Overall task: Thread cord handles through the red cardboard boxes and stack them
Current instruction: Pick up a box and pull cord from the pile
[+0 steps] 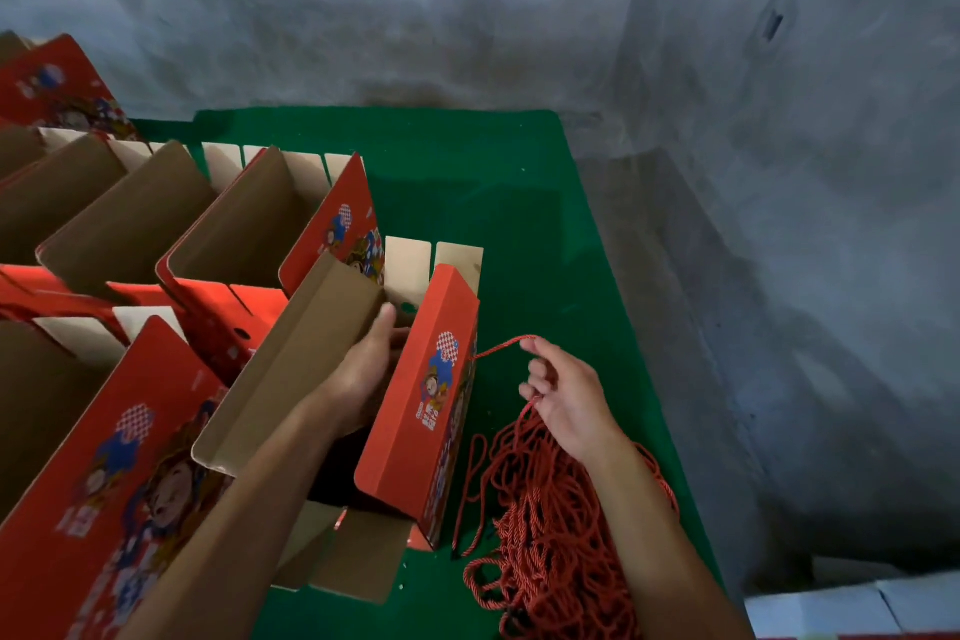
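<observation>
An open red cardboard box [415, 411] with a printed cartoon figure stands on the green table [493, 182]. My left hand [369, 369] reaches inside it, fingers against the inner side of its right wall. My right hand [566, 395] is just right of the box and pinches a red twisted cord [501, 347] that runs to the box's right wall. A heap of red cords [550, 525] lies under my right forearm.
Several more open red boxes [234, 244] stand in rows to the left, brown insides showing. A grey concrete wall [467, 5] rises behind the table. The table's right edge drops to a grey floor [779, 327]. White sheets [852, 608] lie at bottom right.
</observation>
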{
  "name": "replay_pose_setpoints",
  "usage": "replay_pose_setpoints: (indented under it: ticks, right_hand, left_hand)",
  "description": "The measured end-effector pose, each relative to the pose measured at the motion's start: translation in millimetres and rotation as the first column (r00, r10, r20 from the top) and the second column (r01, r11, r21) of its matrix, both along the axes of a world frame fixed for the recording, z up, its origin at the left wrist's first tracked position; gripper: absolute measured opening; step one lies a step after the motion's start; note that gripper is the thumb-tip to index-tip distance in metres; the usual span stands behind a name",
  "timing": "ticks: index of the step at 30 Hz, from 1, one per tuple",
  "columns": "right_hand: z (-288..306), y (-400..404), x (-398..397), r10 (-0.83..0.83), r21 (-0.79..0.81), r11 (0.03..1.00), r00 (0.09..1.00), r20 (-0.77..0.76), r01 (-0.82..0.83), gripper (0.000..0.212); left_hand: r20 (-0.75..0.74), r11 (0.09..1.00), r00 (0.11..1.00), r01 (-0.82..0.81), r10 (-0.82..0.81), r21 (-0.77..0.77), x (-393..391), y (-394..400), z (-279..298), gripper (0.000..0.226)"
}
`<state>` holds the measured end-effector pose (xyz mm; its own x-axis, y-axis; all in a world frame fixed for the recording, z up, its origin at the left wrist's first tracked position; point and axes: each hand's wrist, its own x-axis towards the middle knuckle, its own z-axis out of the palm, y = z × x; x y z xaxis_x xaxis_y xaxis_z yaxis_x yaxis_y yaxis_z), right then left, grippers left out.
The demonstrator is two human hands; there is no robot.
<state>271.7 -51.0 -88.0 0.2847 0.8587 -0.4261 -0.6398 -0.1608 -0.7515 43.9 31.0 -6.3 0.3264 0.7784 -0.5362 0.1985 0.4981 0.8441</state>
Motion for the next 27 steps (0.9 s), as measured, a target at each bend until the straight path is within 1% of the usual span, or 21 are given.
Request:
replay_pose_setpoints:
  ticks: [1,2,3,5,6,7,9,10,11,12,13,14,15,16,17,18,20,22,23,25,27]
  right_hand:
    - [-1,0,0,0.0,-0.031,1.0,0.998,0.069,0.003,0.025]
    - [-6,-2,-1,0.031,-0.105,0.994,0.979,0.201,-0.01,0.029]
    - [-13,-5,-2,0.106,-0.204,0.978,0.931,0.349,-0.035,0.035]
    - [-27,-13,-7,0.272,-0.365,0.928,0.805,0.527,-0.075,0.053]
    - [-35,-19,-11,0.31,-0.393,0.917,0.741,0.596,-0.067,0.059]
    - [-42,-24,-15,0.311,-0.387,0.921,0.654,0.69,-0.029,0.058]
    - [-51,-33,-21,0.307,-0.359,0.932,0.429,0.85,0.043,0.032]
    - [-51,-36,-25,0.354,-0.387,0.922,0.366,0.861,0.019,0.017]
    - [-49,-37,-30,0.449,-0.454,0.889,0.333,0.829,-0.067,0.01]
    - [-48,-36,-37,0.571,-0.538,0.821,0.274,0.774,-0.19,0.011]
    - [-48,-36,-45,0.67,-0.611,0.734,0.169,0.723,-0.296,0.013]
    - [-46,-35,-53,0.722,-0.661,0.654,0.041,0.691,-0.368,0.015]
    - [-46,-35,-59,0.735,-0.691,0.596,-0.068,0.674,-0.409,0.018]
    - [-48,-35,-65,0.73,-0.707,0.56,-0.146,0.667,-0.431,0.021]
    - [-50,-37,-69,0.718,-0.713,0.546,-0.193,0.669,-0.439,0.023]
    - [-54,-39,-72,0.707,-0.712,0.551,-0.21,0.675,-0.435,0.022]
    - [-62,-43,-75,0.698,-0.701,0.582,-0.189,0.691,-0.412,0.014]
    - [-63,-44,-76,0.697,-0.704,0.605,-0.18,0.694,-0.371,0.037]
    - [-62,-43,-74,0.685,-0.705,0.604,-0.208,0.698,-0.372,0.044]
    - [-60,-41,-72,0.663,-0.727,0.566,-0.309,0.682,-0.389,0.049]
    - [-59,-41,-71,0.645,-0.736,0.539,-0.361,0.674,-0.41,0.051]
  left_hand:
    - [0.082,0.998,0.996,0.022,-0.017,-0.06,-3,0,1,0.065]
    - [0.164,0.992,0.984,0.092,-0.076,-0.091,-7,-2,0,0.07]
    - [0.203,0.982,0.968,0.168,-0.148,-0.087,-10,-4,-1,0.073]
    - [0.207,0.946,0.931,0.319,-0.301,-0.059,-15,-13,-5,0.072]
    - [0.19,0.933,0.919,0.358,-0.344,-0.042,-18,-17,-10,0.073]
    - [0.17,0.922,0.91,0.387,-0.377,-0.029,-20,-22,-12,0.076]
    - [0.151,0.909,0.901,0.416,-0.406,-0.033,-25,-29,-16,0.078]
    - [0.147,0.905,0.899,0.422,-0.412,-0.045,-26,-33,-18,0.077]
    - [0.141,0.908,0.904,0.415,-0.403,-0.064,-28,-37,-19,0.078]
    - [0.132,0.915,0.914,0.395,-0.382,-0.084,-31,-40,-19,0.08]
    - [0.12,0.923,0.926,0.37,-0.358,-0.1,-33,-42,-18,0.082]
    - [0.104,0.931,0.936,0.346,-0.335,-0.117,-35,-42,-18,0.082]
    - [0.087,0.934,0.943,0.33,-0.32,-0.136,-37,-42,-17,0.08]
    - [0.071,0.937,0.949,0.314,-0.307,-0.154,-38,-42,-16,0.077]
    - [0.065,0.94,0.956,0.294,-0.286,-0.175,-40,-42,-16,0.073]
    - [0.066,0.943,0.961,0.275,-0.267,-0.188,-41,-43,-15,0.069]
    - [0.065,0.948,0.968,0.249,-0.241,-0.199,-43,-45,-14,0.067]
    - [0.075,0.949,0.972,0.235,-0.224,-0.211,-46,-45,-12,0.066]
    - [0.08,0.947,0.972,0.235,-0.222,-0.218,-48,-44,-11,0.066]
    - [0.092,0.945,0.972,0.234,-0.218,-0.229,-52,-42,-9,0.065]
    - [0.091,0.945,0.974,0.225,-0.209,-0.239,-56,-39,-7,0.066]
